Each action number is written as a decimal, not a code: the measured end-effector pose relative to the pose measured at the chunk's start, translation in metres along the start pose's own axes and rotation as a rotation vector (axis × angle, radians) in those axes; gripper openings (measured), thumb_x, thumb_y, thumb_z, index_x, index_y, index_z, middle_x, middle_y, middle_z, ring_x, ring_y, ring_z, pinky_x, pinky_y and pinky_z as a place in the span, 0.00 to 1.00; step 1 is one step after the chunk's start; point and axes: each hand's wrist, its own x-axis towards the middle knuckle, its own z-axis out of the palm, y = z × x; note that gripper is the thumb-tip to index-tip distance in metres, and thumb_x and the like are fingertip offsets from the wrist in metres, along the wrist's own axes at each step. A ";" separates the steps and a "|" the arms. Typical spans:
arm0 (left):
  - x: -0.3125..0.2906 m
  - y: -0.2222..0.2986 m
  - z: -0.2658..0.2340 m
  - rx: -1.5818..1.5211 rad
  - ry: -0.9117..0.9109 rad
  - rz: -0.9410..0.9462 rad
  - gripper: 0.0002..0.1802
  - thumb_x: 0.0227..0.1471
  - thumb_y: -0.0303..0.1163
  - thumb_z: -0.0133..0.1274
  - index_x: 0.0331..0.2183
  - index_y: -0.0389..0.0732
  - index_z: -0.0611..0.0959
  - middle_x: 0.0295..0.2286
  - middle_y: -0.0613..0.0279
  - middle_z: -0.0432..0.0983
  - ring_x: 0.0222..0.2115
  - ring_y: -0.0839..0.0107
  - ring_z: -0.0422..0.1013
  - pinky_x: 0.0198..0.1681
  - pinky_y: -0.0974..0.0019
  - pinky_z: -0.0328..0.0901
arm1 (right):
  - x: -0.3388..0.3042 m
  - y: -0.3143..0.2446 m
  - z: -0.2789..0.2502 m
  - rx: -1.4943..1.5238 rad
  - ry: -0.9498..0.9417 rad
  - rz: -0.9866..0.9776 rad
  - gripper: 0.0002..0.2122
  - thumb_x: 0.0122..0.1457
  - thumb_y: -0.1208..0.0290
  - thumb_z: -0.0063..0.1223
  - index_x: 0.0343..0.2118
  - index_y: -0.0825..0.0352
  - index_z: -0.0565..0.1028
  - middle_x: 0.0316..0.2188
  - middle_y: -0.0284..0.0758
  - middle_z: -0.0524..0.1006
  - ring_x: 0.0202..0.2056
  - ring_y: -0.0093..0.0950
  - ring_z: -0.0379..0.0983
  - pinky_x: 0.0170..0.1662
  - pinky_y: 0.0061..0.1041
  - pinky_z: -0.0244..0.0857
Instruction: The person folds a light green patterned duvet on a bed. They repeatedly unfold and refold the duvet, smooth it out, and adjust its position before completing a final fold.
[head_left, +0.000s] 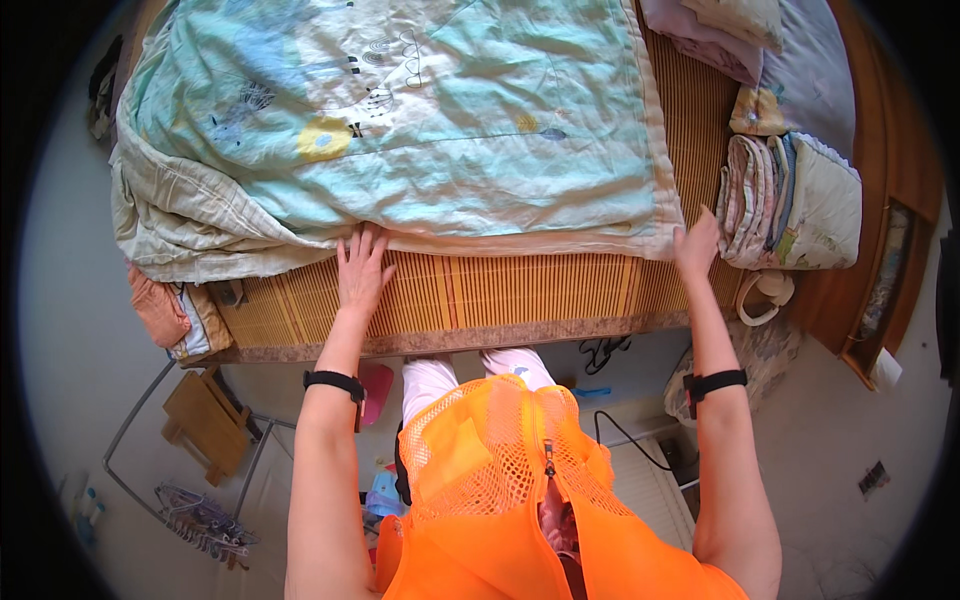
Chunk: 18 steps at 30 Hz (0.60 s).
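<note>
A light green and white quilt (480, 150) with printed pictures and a pale border is spread over a bamboo mat (500, 290) on a bed. Its left near corner is folded back, showing a cream underside (190, 215). My left hand (364, 268) lies at the quilt's near edge with its fingers spread, the fingertips on the border. At the right near corner of the quilt is my right hand (698, 246), thumb apart from the fingers and touching or close to the border.
Folded bedding (790, 200) and pillows (720, 35) sit at the bed's right end, beside a wooden headboard (890, 200). White headphones (765, 297) lie near that corner. Folded cloths (160, 310) are at the left corner. A metal rack with hangers (205, 520) and a wooden stool (207, 425) stand lower left.
</note>
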 end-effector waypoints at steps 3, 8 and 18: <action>0.016 -0.012 -0.003 0.092 -0.082 -0.017 0.31 0.42 0.40 0.62 0.50 0.47 0.71 0.50 0.61 0.62 0.55 0.57 0.55 0.61 0.44 0.48 | -0.035 -0.059 -0.006 0.164 -0.136 -0.604 0.31 0.42 0.67 0.68 0.51 0.63 0.66 0.48 0.40 0.69 0.53 0.41 0.63 0.53 0.43 0.58; 0.034 -0.032 -0.008 0.119 -0.083 0.024 0.26 0.41 0.36 0.60 0.45 0.49 0.73 0.44 0.62 0.65 0.47 0.62 0.61 0.47 0.56 0.59 | -0.072 -0.120 0.017 -0.056 -0.366 -0.753 0.37 0.35 0.68 0.70 0.52 0.53 0.65 0.53 0.32 0.63 0.56 0.38 0.58 0.53 0.43 0.56; 0.043 -0.045 -0.058 -0.257 -0.015 -0.046 0.09 0.49 0.22 0.46 0.35 0.41 0.77 0.30 0.55 0.71 0.33 0.56 0.70 0.36 0.56 0.67 | -0.022 -0.107 -0.007 -0.174 -0.230 -0.890 0.20 0.50 0.77 0.49 0.48 0.55 0.70 0.38 0.33 0.69 0.42 0.34 0.66 0.42 0.32 0.63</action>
